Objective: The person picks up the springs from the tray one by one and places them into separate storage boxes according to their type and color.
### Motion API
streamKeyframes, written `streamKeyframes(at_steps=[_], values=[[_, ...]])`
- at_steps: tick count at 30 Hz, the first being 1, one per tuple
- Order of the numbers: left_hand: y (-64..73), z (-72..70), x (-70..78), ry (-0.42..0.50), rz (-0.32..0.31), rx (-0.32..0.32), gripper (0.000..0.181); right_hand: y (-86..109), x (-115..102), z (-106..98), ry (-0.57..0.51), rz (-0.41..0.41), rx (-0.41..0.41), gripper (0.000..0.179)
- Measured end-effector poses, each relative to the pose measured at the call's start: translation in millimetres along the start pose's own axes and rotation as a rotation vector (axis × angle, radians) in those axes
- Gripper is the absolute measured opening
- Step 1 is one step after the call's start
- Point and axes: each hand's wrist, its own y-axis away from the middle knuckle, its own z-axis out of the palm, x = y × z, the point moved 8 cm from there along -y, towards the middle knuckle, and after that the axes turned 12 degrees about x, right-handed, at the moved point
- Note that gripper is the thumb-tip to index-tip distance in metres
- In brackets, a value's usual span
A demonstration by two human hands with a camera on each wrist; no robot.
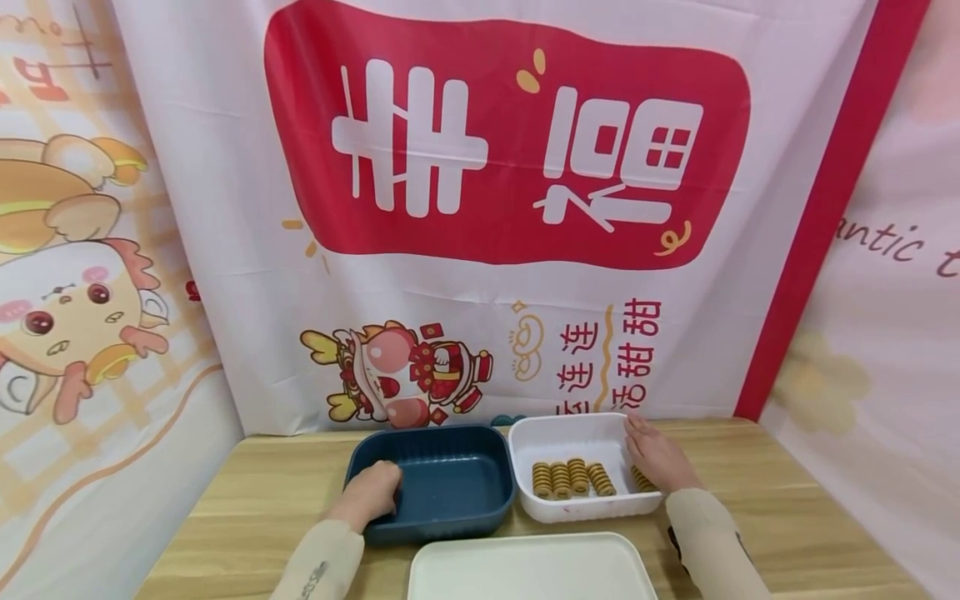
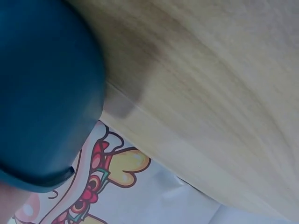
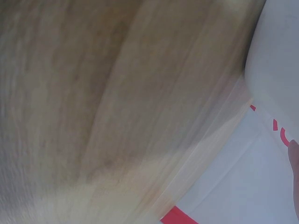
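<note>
In the head view a dark blue rectangular basin (image 1: 450,527) stands on the table at centre left. My left hand (image 1: 373,493) grips its left rim, with the fingers curled over the edge. Beside it on the right is a white basin (image 1: 551,510) holding several ridged brown biscuit-like rolls (image 1: 577,475). At that basin's right rim, my right hand (image 1: 662,458) holds the edge and partly covers one roll. The blue wall (image 2: 51,88) fills the left of the left wrist view. A fingertip (image 3: 294,156) shows below the white wall (image 3: 275,56) in the right wrist view.
A shallow off-white tray (image 1: 525,567) lies in front of the two basins, cut off by the lower frame edge. Behind the wooden table (image 1: 795,517) hangs a red and white printed cloth (image 1: 510,292). Other printed cloths flank the table on both sides.
</note>
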Motion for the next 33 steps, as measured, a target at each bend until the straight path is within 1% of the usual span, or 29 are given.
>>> streamKeyframes(at_steps=[5,11,17,21,24,27,30,33], values=[[-0.1,0.2,-1.8,0.012,-0.021,-0.021,0.032,-0.6,0,1,-0.005,0.001,0.009,0.042],[1.9,-6.7,-1.3,0.032,-0.04,-0.023,0.03,-0.6,0,2,-0.013,-0.007,0.017,0.041],[3.0,-17.0,6.0,0.036,-0.031,-0.021,0.021,-0.4,2,3,-0.027,-0.006,0.013,0.041],[4.8,-21.5,13.0,0.086,-0.034,-0.029,0.026,-0.3,2,4,-0.024,-0.009,0.015,0.041],[6.4,-23.3,18.1,0.156,-0.043,-0.039,0.028,-0.4,2,3,-0.022,-0.007,0.013,0.041],[7.7,-27.1,22.7,0.264,-0.059,-0.034,0.029,-0.7,0,2,-0.022,-0.008,0.008,0.041],[10.0,-31.0,25.6,0.438,-0.112,-0.044,0.03,-1.1,-1,0,-0.019,-0.007,0.0,0.041],[13.7,-32.3,27.1,0.647,-0.187,-0.082,0.034,-1.0,-3,-1,-0.016,-0.003,-0.008,0.042]])
